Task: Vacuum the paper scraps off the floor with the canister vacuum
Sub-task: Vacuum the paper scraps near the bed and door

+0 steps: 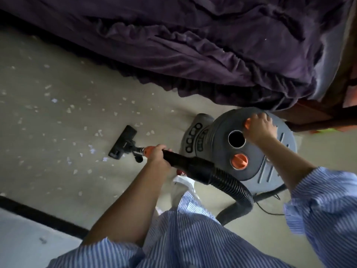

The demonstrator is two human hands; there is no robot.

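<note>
A grey canister vacuum (257, 163) stands on the floor beside the bed, with a round open port and an orange knob on its top. My right hand (259, 127) rests on the canister's top with its fingers curled over an orange part. My left hand (157, 152) grips the black wand handle (185, 163), from which a ribbed black hose (233, 185) runs back. The black floor nozzle (122, 141) sits on the floor ahead of my left hand. Several white paper scraps (54, 100) lie scattered over the beige floor to the left.
A bed with a rumpled purple cover (193, 45) fills the top and right, its wooden frame (318, 117) close behind the canister. A black strip (42, 215) and a pale surface lie at the lower left. A thin cord (270, 211) trails by the canister.
</note>
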